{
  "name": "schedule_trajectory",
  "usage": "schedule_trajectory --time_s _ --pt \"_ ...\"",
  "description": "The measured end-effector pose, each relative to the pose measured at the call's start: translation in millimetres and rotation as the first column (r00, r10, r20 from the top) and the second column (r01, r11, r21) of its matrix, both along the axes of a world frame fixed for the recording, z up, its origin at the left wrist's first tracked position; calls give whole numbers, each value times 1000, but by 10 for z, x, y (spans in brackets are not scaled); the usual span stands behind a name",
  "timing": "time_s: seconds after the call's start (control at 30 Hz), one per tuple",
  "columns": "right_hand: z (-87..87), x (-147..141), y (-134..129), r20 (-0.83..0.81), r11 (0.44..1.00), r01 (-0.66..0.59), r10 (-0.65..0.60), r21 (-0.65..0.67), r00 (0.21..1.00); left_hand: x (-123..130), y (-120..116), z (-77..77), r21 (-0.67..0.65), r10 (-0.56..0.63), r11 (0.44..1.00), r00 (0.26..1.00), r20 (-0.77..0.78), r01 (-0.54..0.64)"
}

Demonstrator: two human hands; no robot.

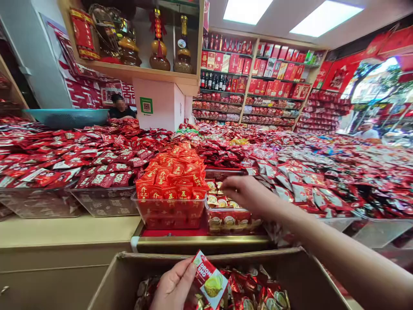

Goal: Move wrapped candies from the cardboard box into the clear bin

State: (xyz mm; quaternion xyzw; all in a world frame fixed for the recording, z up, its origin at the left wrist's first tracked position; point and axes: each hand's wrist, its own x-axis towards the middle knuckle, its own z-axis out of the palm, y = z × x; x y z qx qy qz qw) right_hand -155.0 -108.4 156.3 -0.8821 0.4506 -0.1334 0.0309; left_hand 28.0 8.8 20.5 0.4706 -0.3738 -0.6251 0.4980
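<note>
My left hand [176, 282] pinches a red and white snack packet [211, 282] printed with a yellow-green durian, above an open cardboard box [309, 284]. Inside that box lie many red and gold packets [247, 288]. Over a clear plastic bin [230, 226] reaches my right hand [240, 191], its fingers bent downward and blurred; whether anything is between them I cannot make out. Small gold and red packets [222, 201] fill this bin in rows. Just left of it stands another clear bin [171, 215] heaped with orange-red packets [172, 172] with gold lettering.
Bins of red packets [109, 172] spread left, with more packets [309, 181] to the right. A turquoise basket [67, 118] rests behind. A cabinet [138, 69] with gourd-shaped bottles overhangs. Shelves [254, 77] line the back wall. A person [121, 110] is at the back left.
</note>
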Motion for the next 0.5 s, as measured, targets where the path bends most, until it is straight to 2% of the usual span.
schedule_trajectory --time_s 0.07,0.1,0.17,0.27,0.37,0.43,0.5 --pt "-212 52 422 216 975 -157 121 156 969 9 3 5 5 23 1000 1000 -14 -23" --pt "-354 81 589 288 962 -176 111 210 951 7 4 3 3 35 999 999 -24 -35" --pt "-659 141 801 405 920 -189 36 344 914 -8 10 -2 -12 59 998 998 -36 -59" --pt "-1002 204 869 582 824 -239 -130 513 803 -41 27 -6 -9 29 1000 999 -38 -29" --pt "-1108 205 852 686 772 -304 -224 558 692 -62 43 -19 -7 3 1000 1000 -31 -3" --pt "-1090 178 869 694 786 -310 -200 535 692 -64 45 -40 -31 1 1000 1000 1 -1" --pt "-1057 149 903 665 804 -296 -157 516 730 -57 42 -64 -77 -15 997 998 54 19"
